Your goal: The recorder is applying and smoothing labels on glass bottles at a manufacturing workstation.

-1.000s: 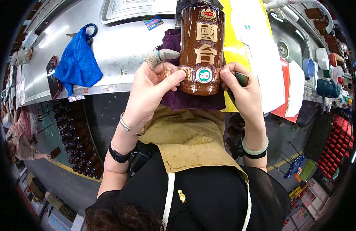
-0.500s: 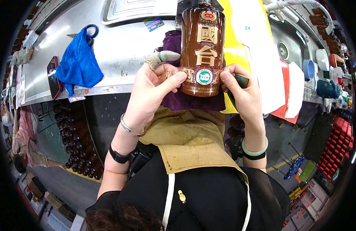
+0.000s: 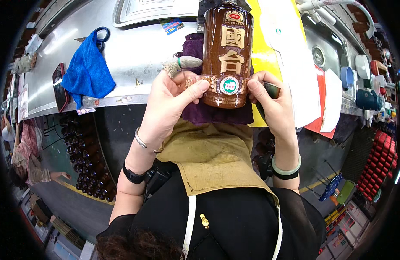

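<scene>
A brown glazed bottle (image 3: 213,52) with raised gold characters lies on a folded purple cloth (image 3: 192,44), its neck away from me. Across its lower part runs a patterned decal strip (image 3: 229,85) with a round green and white emblem. My left hand (image 3: 167,96) is closed, pinching the strip's left end, which stands off the bottle's side; a knitted finger sleeve (image 3: 182,63) covers one finger. On the other side my right hand (image 3: 278,106) is closed, its thumb pressing the strip's right end against the bottle. A dark green, curved flat piece (image 3: 271,90) is tucked in that hand.
Left on the metal bench are a blue cloth (image 3: 89,71), scissors (image 3: 103,34) and a phone (image 3: 60,86). White sheets (image 3: 291,56) and a yellow sheet (image 3: 261,43) lie right of the bottle, beside a sink (image 3: 319,54). Dark bottles (image 3: 85,160) stand below, left.
My hands and the bottle stay almost still. At the far left, a co-worker's arm has drawn back from the dark bottles.
</scene>
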The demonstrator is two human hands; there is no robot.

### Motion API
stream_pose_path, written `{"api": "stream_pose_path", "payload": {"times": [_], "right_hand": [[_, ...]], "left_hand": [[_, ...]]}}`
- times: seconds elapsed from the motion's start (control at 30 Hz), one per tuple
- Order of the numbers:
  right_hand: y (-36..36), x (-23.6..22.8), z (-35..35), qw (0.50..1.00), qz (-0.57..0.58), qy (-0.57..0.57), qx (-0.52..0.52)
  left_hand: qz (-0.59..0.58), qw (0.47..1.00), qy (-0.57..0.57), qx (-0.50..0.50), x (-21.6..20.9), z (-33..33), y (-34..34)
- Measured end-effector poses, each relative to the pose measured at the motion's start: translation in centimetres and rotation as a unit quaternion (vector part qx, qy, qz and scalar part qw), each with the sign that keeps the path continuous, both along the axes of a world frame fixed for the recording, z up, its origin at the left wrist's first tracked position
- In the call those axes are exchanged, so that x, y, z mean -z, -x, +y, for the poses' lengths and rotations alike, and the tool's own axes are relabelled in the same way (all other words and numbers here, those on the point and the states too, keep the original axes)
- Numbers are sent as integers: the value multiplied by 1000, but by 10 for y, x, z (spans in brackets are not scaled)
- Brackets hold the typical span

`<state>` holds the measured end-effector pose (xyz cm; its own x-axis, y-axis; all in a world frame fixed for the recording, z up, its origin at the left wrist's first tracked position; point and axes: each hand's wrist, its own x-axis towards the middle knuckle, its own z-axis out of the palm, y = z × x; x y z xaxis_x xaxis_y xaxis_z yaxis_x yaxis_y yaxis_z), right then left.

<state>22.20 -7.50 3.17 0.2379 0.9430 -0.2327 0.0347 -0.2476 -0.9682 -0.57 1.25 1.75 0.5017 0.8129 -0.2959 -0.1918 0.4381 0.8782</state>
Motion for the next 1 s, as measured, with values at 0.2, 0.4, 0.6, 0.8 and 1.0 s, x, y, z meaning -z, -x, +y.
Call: {"api": "stream_pose_path", "payload": {"times": [0.2,0.4,0.6,0.8,1.0], "right_hand": [[0,0,0,1000,8,4,0],[-3,-6,2,1000,-14,13,-10],[-4,-7,4,1000,-19,18,-18],[-6,-9,3,999,5,26,-20],[-9,-8,4,999,-1,23,-38]], "left_hand": [[11,1000,-1,-7,-1,-1,-1],[36,999,-6,-6,-6,0,-2],[30,999,-11,-10,-4,1,-2],[29,1000,-8,-1,-1,2,0],[37,999,1,-6,-1,2,1]]}}
